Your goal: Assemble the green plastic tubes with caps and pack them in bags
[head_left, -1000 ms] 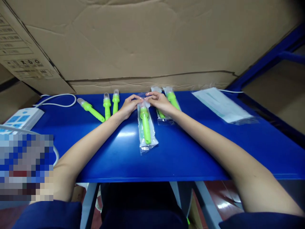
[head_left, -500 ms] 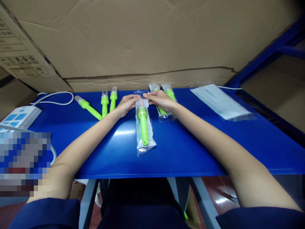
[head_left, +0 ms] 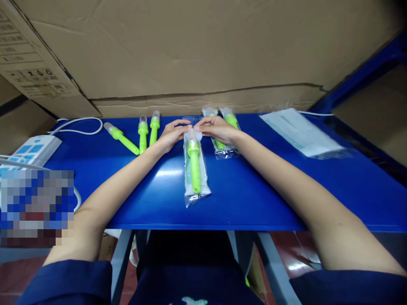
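Observation:
A clear plastic bag lies in front of me, with a lime-green stick with a clear cap and a pale slip inside it. At its far end, my left hand pinches the bag's upper left edge. My right hand pinches the same end from the right, thumb close to the left thumb. Beyond the right hand, two more bagged green sticks lie side by side, partly covered by that hand. To the left of my left hand are three unbagged green sticks with clear caps.
A stack of flat bags with pale slips lies at the right on the blue table. On the left are a white power strip and its cable. Cardboard walls off the back.
Both hands stay at the bag's far end, and their thumbs have come closer together on it. The whole view has shifted slightly.

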{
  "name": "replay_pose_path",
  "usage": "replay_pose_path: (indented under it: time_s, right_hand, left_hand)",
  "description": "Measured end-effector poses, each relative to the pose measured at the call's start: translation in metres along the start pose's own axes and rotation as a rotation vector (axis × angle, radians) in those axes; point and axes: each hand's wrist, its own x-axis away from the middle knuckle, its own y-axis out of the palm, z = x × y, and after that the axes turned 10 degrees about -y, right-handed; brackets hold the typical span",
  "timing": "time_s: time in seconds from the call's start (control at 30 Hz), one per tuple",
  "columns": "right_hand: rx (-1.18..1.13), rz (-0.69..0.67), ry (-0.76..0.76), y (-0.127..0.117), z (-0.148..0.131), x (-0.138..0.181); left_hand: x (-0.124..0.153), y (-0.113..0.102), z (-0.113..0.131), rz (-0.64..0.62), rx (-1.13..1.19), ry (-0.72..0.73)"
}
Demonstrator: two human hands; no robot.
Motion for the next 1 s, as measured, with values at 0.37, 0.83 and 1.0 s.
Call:
replay_pose_path:
  time_s: [0.37, 0.83, 1.0]
  right_hand:
    - [-0.047, -0.005, -0.068, -0.0009, 0.0012, 0.0026]
    - [-0.081, -0.012, -0.067, 0.0013, -0.0019, 0.008]
    - [-0.08, 0.004, -0.096, 0.0002, -0.0004, 0.009]
  left_hand:
    - [-0.0051, -0.0046, -0.0058, -0.049, -0.007, 0.062]
    - [-0.0062, -0.0055, -0.0093, -0.041, -0.001, 0.132]
    - [-0.0065, -0.0064, -0.0109, -0.052, -0.022, 0.142]
